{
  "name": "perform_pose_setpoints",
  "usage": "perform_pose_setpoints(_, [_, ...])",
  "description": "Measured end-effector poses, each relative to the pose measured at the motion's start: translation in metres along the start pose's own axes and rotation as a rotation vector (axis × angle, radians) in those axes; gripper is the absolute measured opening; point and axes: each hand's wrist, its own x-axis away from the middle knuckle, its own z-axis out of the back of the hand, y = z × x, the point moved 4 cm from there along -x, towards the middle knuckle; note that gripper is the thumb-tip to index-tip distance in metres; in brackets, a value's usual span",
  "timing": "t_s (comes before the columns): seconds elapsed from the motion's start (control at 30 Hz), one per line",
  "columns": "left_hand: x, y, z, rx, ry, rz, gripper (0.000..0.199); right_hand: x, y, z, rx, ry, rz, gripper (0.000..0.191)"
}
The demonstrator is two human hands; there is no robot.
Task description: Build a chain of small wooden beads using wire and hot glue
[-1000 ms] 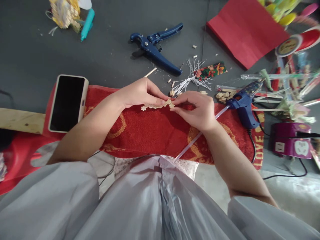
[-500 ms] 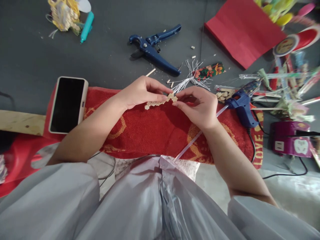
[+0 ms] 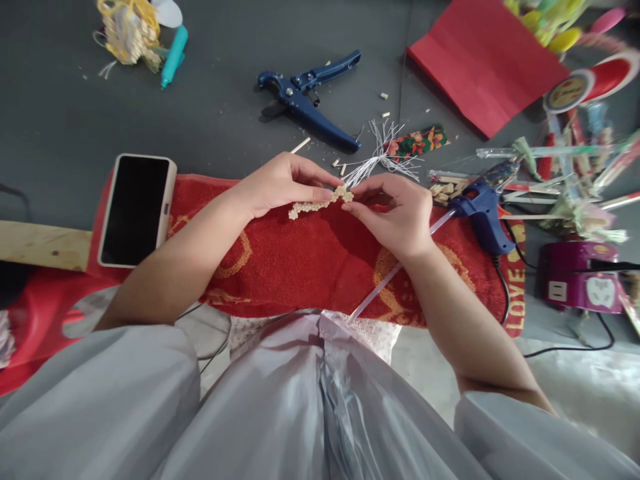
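A beige beaded strip [image 3: 311, 207] hangs over the red towel [image 3: 300, 260], its right part bunched between my hands. My left hand [image 3: 287, 183] pinches it from above with thumb and forefinger. At the strip's right end, the thumb and fingers of my right hand [image 3: 397, 207] close on it. White threads [image 3: 373, 163] fan out on the table just beyond my fingertips, beside a floral piece [image 3: 417, 143]. Small cut pale pieces [image 3: 336, 163] lie near them.
Blue cutters [image 3: 310, 107] lie beyond my hands. A phone [image 3: 135, 210] rests at left. At right are a blue glue gun [image 3: 483, 213], its long glue stick, a purple box [image 3: 580, 277] with cables, red paper [image 3: 487, 63] and a ribbon spool [image 3: 570, 92].
The view has shifted very slightly. Both hands keep their grip on the beaded strip, with my right hand a touch further left in the picture.
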Motion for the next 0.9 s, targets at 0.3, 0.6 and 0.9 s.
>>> perform_pose_setpoints(0.3, [0.0001, -0.0005, -0.0005, 0.015, -0.007, 0.007, 0.030, 0.0008, -0.0008, -0.0004, 0.022, -0.015, -0.023, 0.014])
perform_pose_setpoints(0.6, [0.0002, -0.0007, 0.0001, -0.052, -0.030, -0.013, 0.037, 0.0003, -0.0020, -0.0003, 0.064, -0.065, 0.008, 0.014])
perform_pose_setpoints(0.9, [0.0001, -0.0023, 0.0010, -0.076, -0.039, -0.016, 0.037, 0.0001, -0.0045, 0.0006, 0.080, -0.076, 0.044, 0.013])
